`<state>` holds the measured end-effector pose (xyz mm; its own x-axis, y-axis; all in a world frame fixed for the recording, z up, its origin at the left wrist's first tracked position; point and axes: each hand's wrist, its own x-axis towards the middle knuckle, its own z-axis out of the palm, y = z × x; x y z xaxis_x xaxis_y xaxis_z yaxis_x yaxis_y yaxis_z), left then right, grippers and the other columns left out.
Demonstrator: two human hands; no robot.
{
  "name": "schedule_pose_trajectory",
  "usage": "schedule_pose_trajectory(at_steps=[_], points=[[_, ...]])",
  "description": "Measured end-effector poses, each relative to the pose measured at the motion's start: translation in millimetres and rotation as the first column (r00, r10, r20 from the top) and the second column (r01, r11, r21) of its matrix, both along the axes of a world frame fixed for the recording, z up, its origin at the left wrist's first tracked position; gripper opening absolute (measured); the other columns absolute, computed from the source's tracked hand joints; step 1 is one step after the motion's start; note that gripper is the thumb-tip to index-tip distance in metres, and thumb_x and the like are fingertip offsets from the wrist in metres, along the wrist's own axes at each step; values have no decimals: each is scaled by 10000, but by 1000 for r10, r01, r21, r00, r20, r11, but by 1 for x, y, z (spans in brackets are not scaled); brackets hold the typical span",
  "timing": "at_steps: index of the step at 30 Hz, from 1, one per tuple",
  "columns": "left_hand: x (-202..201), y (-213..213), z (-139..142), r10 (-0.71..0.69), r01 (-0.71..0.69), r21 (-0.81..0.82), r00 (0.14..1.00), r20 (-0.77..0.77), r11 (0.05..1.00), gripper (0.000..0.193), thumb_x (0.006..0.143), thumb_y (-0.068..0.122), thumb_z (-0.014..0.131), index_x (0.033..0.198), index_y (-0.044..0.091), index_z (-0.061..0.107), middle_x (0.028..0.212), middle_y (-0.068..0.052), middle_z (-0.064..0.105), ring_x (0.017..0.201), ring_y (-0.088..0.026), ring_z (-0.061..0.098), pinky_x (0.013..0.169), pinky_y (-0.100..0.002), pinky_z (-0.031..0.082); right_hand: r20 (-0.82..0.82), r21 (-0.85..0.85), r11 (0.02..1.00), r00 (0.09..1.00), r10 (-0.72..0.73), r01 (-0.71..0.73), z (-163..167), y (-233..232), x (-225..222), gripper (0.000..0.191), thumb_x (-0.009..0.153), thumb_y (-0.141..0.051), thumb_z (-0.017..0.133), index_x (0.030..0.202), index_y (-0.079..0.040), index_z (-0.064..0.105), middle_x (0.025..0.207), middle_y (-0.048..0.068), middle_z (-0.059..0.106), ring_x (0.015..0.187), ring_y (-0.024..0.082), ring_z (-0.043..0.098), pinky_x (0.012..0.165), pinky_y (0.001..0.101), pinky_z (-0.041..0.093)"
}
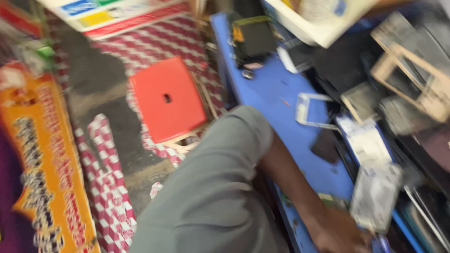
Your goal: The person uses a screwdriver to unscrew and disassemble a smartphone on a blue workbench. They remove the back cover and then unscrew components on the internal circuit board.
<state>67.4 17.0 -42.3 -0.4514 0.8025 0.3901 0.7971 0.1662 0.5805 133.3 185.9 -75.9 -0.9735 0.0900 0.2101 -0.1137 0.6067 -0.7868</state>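
A cramped, blurred workshop seen from my head camera: a blue workbench (276, 89) runs from far centre down to the near right, and to its left the floor is worn dark, with patches of red-and-white checked covering (154, 44). On that floor stands a red square stool (168, 98) with a small slot in its seat. An orange banner (44, 168) with dark lettering lies along the near left edge.

My arm in a grey sleeve (211, 187) crosses the middle of the view, and one hand (340, 232) rests low on the near end of the bench; I cannot tell which hand it is, nor whether its fingers are spread or closed, as motion blur hides them. Just beside it, to the right, lies a pale phone panel (375, 194), close to or touching the fingers. Farther along the bench sit a white phone frame (309, 110), a small dark phone part (326, 145) and a black boxy device (253, 40) at the far end. The right side is heaped with stacked phone screens and frames (408, 79)
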Motion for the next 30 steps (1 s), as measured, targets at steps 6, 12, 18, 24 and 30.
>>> schedule_pose_trajectory(at_steps=[6,12,18,24,30], points=[[-23,-3,-2,-178,186,50,975,-136,981,189,892,323,675,1001,171,648,1166,-124,580,919,-356,656,700,-535,555,33,41,997,998,-62,61,54,61,76,540,941,-109,737,1462,-12,633,940,115,730,818,161,677,812,276,554],[-27,-10,39,-261,255,-234,965,4,938,175,857,280,693,920,125,744,1274,-107,552,1137,-295,548,758,-413,577,119,-223,971,991,-56,82,69,45,78,825,792,-197,847,1510,33,512,1370,143,664,1030,164,673,939,314,562],[-35,-9,40,-227,228,-194,973,26,954,557,649,356,858,1098,60,711,1233,-81,565,1109,-279,555,828,-413,560,104,-99,991,992,-76,86,82,33,59,717,825,-134,848,1461,30,560,1310,150,694,971,157,688,899,306,593],[-37,-2,42,-261,262,-294,964,42,919,761,483,427,927,1105,55,695,1252,-66,552,1147,-288,538,851,-404,551,85,-73,995,995,-59,65,74,40,63,667,834,-95,852,1433,23,584,1292,153,692,974,158,690,884,300,599],[-36,-5,37,-270,283,-229,959,87,931,414,652,327,871,930,60,721,1279,-70,561,1163,-277,548,878,-400,561,80,-19,998,995,-54,56,77,41,61,658,820,-91,854,1416,21,598,1224,147,717,934,160,703,877,300,599]])
